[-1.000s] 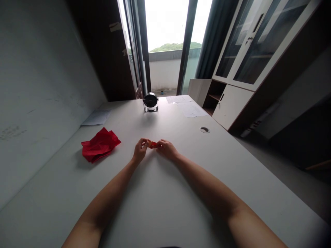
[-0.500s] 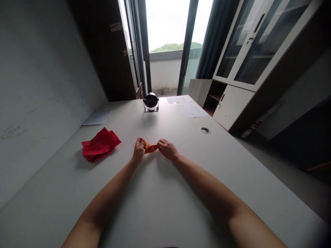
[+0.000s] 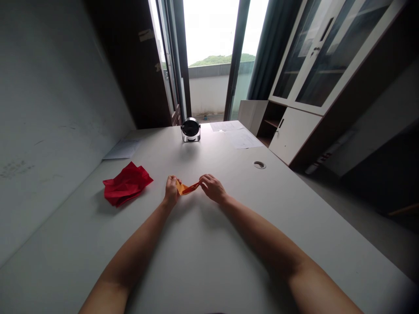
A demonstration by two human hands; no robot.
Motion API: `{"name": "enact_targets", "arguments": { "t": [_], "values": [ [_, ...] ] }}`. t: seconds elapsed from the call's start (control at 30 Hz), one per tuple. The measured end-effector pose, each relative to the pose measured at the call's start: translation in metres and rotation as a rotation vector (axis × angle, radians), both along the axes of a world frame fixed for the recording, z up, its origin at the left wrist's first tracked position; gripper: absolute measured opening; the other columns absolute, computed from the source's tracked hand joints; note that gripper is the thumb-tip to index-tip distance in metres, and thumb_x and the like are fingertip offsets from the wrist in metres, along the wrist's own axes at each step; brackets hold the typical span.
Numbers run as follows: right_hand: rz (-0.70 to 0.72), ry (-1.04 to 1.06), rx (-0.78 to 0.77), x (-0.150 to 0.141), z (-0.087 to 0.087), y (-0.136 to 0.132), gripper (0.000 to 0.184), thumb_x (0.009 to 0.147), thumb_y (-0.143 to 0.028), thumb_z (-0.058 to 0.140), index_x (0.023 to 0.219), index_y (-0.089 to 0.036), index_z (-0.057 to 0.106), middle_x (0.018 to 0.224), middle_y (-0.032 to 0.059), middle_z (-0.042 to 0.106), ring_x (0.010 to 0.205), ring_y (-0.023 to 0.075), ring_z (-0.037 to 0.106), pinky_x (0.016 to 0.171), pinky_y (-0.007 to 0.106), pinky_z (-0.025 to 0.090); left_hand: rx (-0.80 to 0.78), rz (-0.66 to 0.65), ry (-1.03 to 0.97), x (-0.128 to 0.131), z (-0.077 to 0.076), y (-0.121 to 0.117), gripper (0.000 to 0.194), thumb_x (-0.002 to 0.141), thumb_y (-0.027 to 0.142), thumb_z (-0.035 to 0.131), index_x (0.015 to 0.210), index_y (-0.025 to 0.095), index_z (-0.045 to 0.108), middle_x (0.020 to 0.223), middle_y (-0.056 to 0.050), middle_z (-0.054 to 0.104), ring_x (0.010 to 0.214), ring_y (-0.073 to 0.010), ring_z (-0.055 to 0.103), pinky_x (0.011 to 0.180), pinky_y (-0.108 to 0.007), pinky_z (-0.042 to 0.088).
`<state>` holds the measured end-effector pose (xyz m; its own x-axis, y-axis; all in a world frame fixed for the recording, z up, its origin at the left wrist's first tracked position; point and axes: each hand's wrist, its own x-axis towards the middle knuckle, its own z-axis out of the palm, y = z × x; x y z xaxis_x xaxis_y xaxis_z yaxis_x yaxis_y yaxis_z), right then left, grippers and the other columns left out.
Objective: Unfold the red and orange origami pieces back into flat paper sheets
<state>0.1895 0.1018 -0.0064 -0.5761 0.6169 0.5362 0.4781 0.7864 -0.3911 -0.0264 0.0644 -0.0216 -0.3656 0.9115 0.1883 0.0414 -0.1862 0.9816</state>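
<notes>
Both hands hold an orange piece of thin, folded material (image 3: 188, 189), paper or cloth, I cannot tell which, stretched between them just over the white table. My left hand (image 3: 171, 189) is closed on its wider, lighter orange end. With pinched fingertips, my right hand (image 3: 212, 187) grips the narrow, redder end. The parts inside my fingers are hidden. To the left of my left hand, apart from it, a crumpled red sheet (image 3: 128, 184) of cloth or paper lies on the table.
A round black device on a metal stand (image 3: 190, 129) is at the table's far edge. Papers (image 3: 244, 138) lie at the back right, and another sheet (image 3: 121, 149) by the left wall. A cable hole (image 3: 259, 165) is right of my hands. Cabinets (image 3: 294, 131) stand beyond the right edge.
My left hand has shifted slightly to the left and turned, so the orange piece is drawn out longer and more of its lighter end shows. My right hand has barely moved.
</notes>
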Motion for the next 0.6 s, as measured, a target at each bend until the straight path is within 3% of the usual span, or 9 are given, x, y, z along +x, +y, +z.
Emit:
{"name": "enact_targets", "arguments": {
  "t": [0.1,0.27,0.37,0.6],
  "values": [
    [-0.024,0.011,-0.015,0.001,0.001,0.000,0.014,0.095,-0.016,0.047,0.096,-0.023,0.059,0.102,0.0068,0.064,0.098,0.0209,0.055,0.084,0.032,0.047,-0.014,0.009,0.056,0.006,0.003,-0.005,0.013,0.089,0.035,0.046,0.096,0.024,0.047,0.070,0.003,0.055,0.063,-0.0128,0.057,0.064,-0.026,0.048],
    [-0.080,0.033,-0.030,0.003,-0.001,0.002,0.012,0.093,-0.016,0.050,0.094,-0.022,0.059,0.099,0.0070,0.063,0.097,0.0217,0.055,0.084,0.032,0.046,-0.072,-0.095,0.543,0.010,0.011,-0.016,0.017,0.084,0.038,0.059,0.093,0.024,0.064,0.071,0.001,0.063,0.059,-0.0142,0.056,0.057,-0.025,0.040],
    [-0.111,0.055,-0.036,0.004,-0.002,0.002,0.011,0.092,-0.015,0.050,0.093,-0.022,0.059,0.097,0.0069,0.063,0.095,0.0218,0.055,0.084,0.033,0.046,-0.064,-0.167,0.730,0.012,0.015,-0.021,0.017,0.083,0.040,0.062,0.086,0.024,0.068,0.071,-0.001,0.065,0.063,-0.0162,0.058,0.059,-0.026,0.039],
    [-0.133,0.130,0.003,0.004,0.000,0.002,0.009,0.089,-0.015,0.053,0.090,-0.021,0.058,0.095,0.0068,0.063,0.094,0.0223,0.056,0.082,0.033,0.047,-0.072,-0.243,0.865,0.012,0.025,-0.023,0.033,0.085,0.052,0.057,0.087,0.023,0.073,0.073,-0.003,0.067,0.072,-0.0180,0.059,0.067,-0.026,0.039]
  ]
}}
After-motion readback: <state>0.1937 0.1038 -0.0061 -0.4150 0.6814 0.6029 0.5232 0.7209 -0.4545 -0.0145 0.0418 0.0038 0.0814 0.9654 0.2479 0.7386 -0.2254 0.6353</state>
